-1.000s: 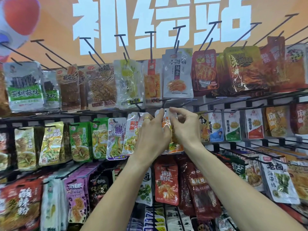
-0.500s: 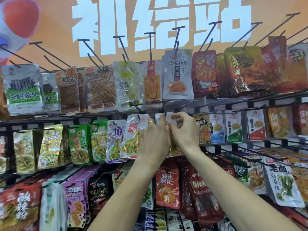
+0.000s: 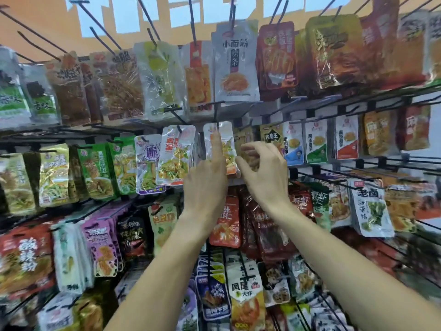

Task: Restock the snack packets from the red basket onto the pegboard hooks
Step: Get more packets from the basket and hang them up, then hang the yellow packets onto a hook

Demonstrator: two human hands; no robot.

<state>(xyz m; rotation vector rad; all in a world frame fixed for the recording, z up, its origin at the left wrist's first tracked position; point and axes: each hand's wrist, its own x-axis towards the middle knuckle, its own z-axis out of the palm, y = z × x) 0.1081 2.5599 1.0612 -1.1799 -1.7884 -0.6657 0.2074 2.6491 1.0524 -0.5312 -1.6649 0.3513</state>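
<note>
Several rows of snack packets are hanging on the pegboard hooks (image 3: 216, 111), filling the wall from edge to edge; the red basket is not showing anywhere. Middle row, centre: one clear snack packet (image 3: 220, 145) with yellow-green contents is hanging from its hook, just right of a matching packet.

Left hand (image 3: 206, 177) is reaching up, forefinger straight and lying against the packet's face, gripping nothing. Right hand (image 3: 263, 170) is hovering just beside the packet's right edge, fingers loosely curled and empty, so far as I can tell. The two hands are sitting near each other, slightly apart.

Judging the step: the packet looks threaded, so this is the seating and squaring. To do it well, nudging it fully back along the hook with the flat finger, letting it hang straight, checking the hole has not torn before reaching for another.
</note>
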